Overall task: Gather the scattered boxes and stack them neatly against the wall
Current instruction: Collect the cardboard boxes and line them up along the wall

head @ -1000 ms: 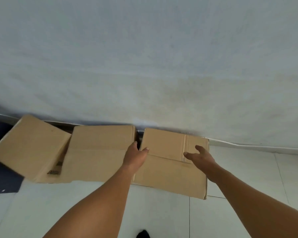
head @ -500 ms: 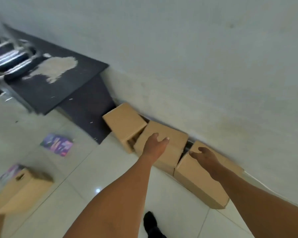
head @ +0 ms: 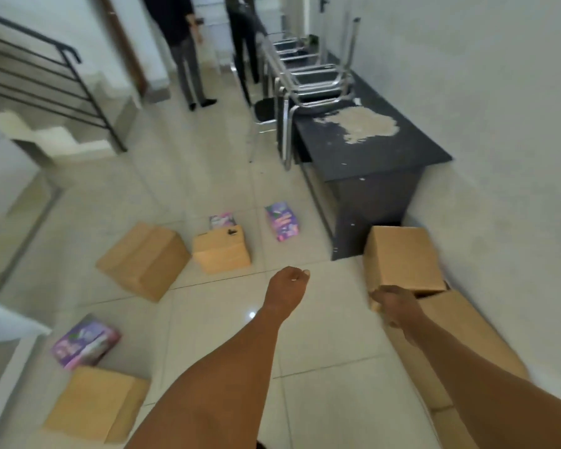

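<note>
Both hands free, boxes split btwn wall and open floor.

My left hand (head: 289, 283) hangs over bare tile at center, fingers loosely curled, holding nothing. Right hand (head: 394, 304) is blurred at 3 o'clock, over the near edge of the cardboard box by the wall (head: 402, 257); can't tell if it grips. Flat carton (head: 460, 338) lies along the wall behind my right forearm. Scattered: big brown box (head: 143, 260) at 10, small brown box (head: 222, 251) at 11, another brown box (head: 94, 403) at 8, purple boxes (head: 85, 343) at 8 and (head: 282, 222) at 12. Dark desk (head: 370, 150) at 1.
</note>
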